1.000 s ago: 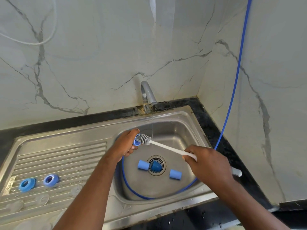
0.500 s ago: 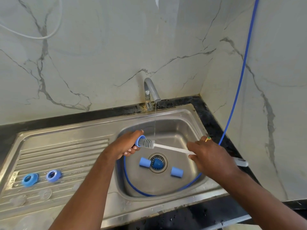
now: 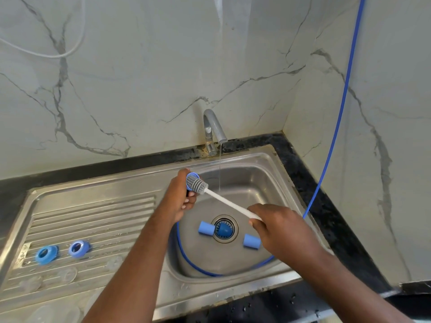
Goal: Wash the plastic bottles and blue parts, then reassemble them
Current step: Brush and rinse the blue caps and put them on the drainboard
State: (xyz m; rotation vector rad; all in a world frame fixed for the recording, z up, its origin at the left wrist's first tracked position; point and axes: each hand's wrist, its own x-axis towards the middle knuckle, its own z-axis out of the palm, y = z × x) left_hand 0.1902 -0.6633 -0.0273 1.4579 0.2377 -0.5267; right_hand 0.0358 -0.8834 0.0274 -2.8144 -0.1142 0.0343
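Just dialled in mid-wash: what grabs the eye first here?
Over the basin, the left hand holds a blue part while the right hand presses a white-handled brush into it. Behind, the tap runs a thin stream. Two blue cylinders flank the drain; two blue rings lie on the drainboard.

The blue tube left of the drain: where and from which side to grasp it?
Probably pinch the blue tube across its round sides, coming from above. It lies on its side on the sink floor, one end at the drain, so its long sides are free.
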